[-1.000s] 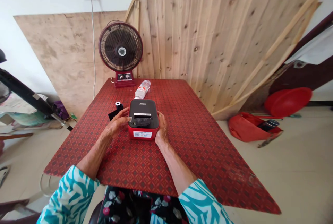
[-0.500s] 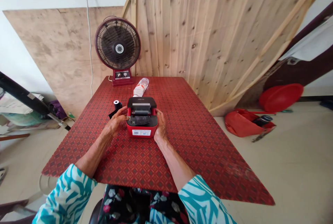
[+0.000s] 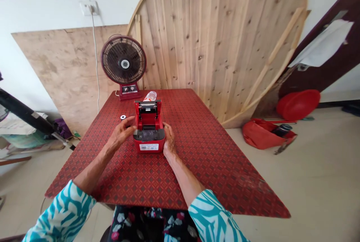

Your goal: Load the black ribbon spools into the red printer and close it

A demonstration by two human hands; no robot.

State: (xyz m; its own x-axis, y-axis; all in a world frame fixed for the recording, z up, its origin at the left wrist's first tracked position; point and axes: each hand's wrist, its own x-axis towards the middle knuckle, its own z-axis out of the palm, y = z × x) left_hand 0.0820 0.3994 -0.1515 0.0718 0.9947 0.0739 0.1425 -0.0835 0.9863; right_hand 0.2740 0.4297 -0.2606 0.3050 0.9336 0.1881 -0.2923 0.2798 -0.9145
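A tall round board of knotty pale pine planks (image 3: 216, 47) leans against the white wall behind a long table with a red diamond-patterned cover (image 3: 213, 167); a dark red desk fan (image 3: 123, 60) stands by the table's far edge, and a clear plastic bottle (image 3: 150, 96) lies just behind a boxy red-and-black label printer (image 3: 149, 141), which sits near the middle of the table with its lid raised upright; the person's left hand (image 3: 121, 134) is half curled, its fingers at the printer's left side, though I can't tell whether they grip; the right hand (image 3: 169, 141) is narrowed around the printer's right side, holding it; a small dark spool with a white core (image 3: 123, 117) sits just left of the printer, unheld; a careless push against the raised lid could tip the printer back into the bottle, and a nudge from the left hand could send the round spool rolling toward the table's left edge.
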